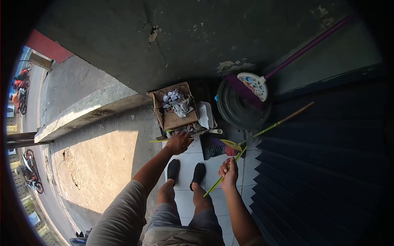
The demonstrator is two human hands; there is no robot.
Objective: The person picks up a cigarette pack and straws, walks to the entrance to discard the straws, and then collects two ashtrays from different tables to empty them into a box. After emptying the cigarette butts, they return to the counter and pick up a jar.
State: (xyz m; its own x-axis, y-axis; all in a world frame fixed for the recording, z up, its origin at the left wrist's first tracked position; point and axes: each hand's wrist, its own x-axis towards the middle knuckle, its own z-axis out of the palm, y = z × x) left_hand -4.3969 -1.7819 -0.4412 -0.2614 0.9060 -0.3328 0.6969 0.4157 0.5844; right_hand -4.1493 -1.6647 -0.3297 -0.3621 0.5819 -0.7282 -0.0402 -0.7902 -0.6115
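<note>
My left hand (179, 142) reaches down at the front of an open cardboard box (177, 122), its back toward me and its fingers partly hidden. A thin yellow-green stick (158, 141) shows on both sides of this hand and seems to lie in its curled fingers. Crumpled grey paper or plastic (177, 103) fills the box's back. Loose litter (193, 128) lies along its front edge. Closed around slender green sticks (213, 187) is my right hand (230, 173), held above the tiles beside a broom (232, 144) with a yellow patterned head and a dark dustpan (213, 149).
A white foam container (205, 115) stands beside the box. Against the wall, a purple-handled broom (254, 84) rests by a round dark lid or tub (234, 108). Dark folding shutters (320, 164) line the right side. A low concrete kerb (88, 107) and street with motorcycles (30, 170) are left.
</note>
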